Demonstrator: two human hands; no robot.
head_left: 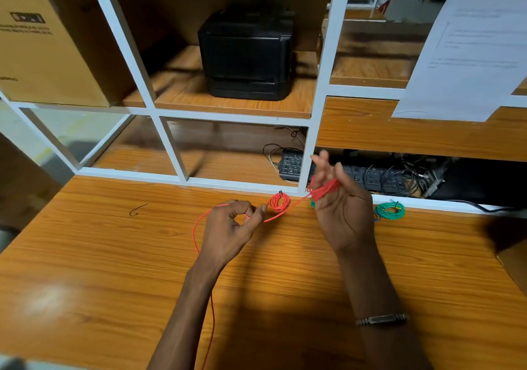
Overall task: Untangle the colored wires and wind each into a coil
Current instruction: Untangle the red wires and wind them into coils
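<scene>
Over desk (119,270) | left hand (229,228) pinches red wire (196,227); right hand (340,207) wears its loops, grip curled

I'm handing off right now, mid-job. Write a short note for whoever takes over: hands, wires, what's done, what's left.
Left hand: pinches the loose red wire, which trails off the near edge of the desk.
Right hand: raised, palm up, with turns of that red wire wound around its fingers.
Done: one finished red coil on the desk between the hands; a green coil right of the right hand.
Left: wind in the remaining red slack, then set that coil down. Something green shows behind the right hand; can't tell what.
</scene>
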